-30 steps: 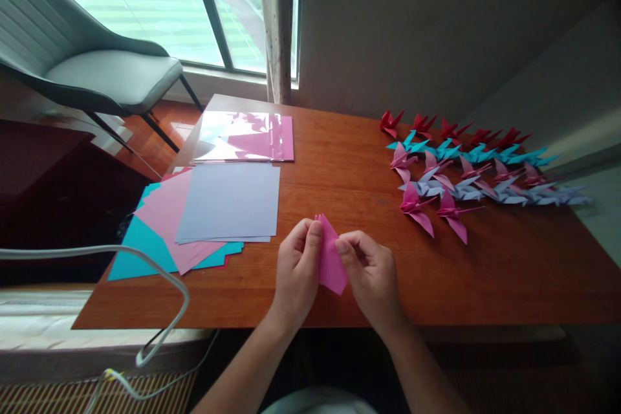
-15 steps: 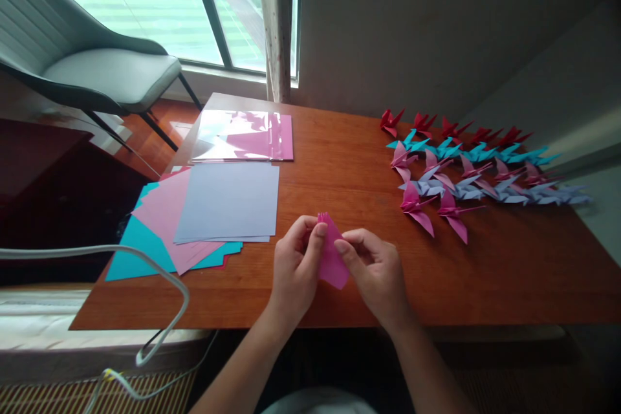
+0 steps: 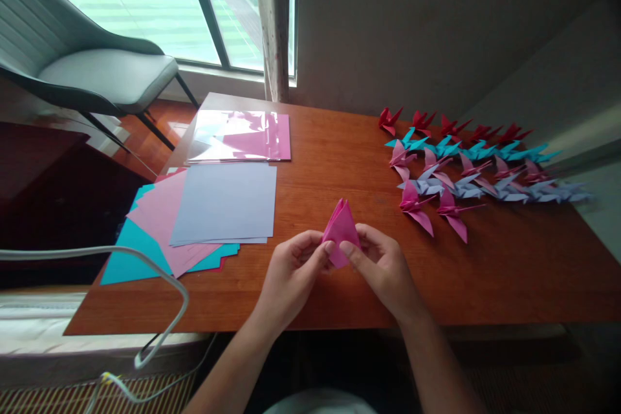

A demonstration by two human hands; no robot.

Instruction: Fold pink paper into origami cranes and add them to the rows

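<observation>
A partly folded pink paper [image 3: 341, 229] is pinched between both my hands above the near edge of the wooden table [image 3: 339, 162]. My left hand [image 3: 291, 275] grips its lower left side with thumb and forefinger. My right hand [image 3: 383, 268] pinches the lower right side. The paper's pointed flaps stand up and fan apart at the top. Both hands' fingers are curled closed on it.
Rows of folded paper cranes [image 3: 466, 171] in red, teal, pink and lilac cover the right of the table. A stack of flat sheets [image 3: 204, 213] lies at left, with a plastic-wrapped paper pack [image 3: 240, 136] behind. A chair [image 3: 97, 71] and a white cable [image 3: 145, 272] are at left.
The pink paper has been turned and lifted so its point now stands up with flaps spread. Both hands dropped slightly lower and closer together.
</observation>
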